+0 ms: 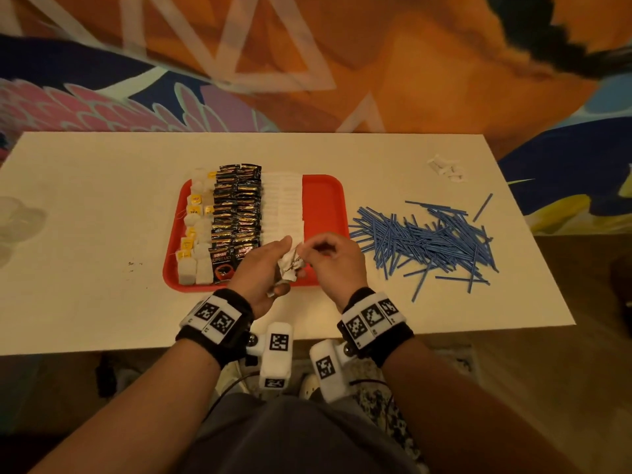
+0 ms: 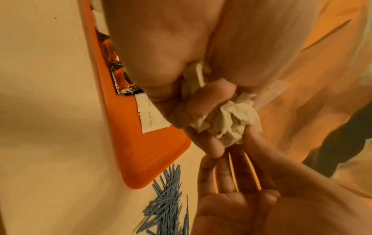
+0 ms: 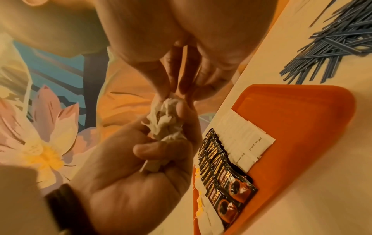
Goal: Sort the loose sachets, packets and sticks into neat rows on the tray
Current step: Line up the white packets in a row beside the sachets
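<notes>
Head view: my left hand (image 1: pixel 263 268) is gripping a crumpled white paper wad (image 1: pixel 290 266) above the red tray's (image 1: pixel 325 200) near edge, right hand (image 1: pixel 333 260) pinching its top. Left wrist: fingers (image 2: pixel 201 109) curling round the wad, blue sticks (image 2: pixel 167 203) lying loose beside the tray. Right wrist: fingertips (image 3: pixel 169 89) are nipping paper; brown sugar sachets (image 3: pixel 247 143) and coffee packets (image 3: pixel 227 179) are sitting in rows.

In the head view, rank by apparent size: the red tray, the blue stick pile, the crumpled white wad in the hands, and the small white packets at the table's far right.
1. red tray and blue stick pile: similar spread, too close to rank.
2. crumpled white wad and small white packets: alike; the wad is nearer the camera, so unsure.
</notes>
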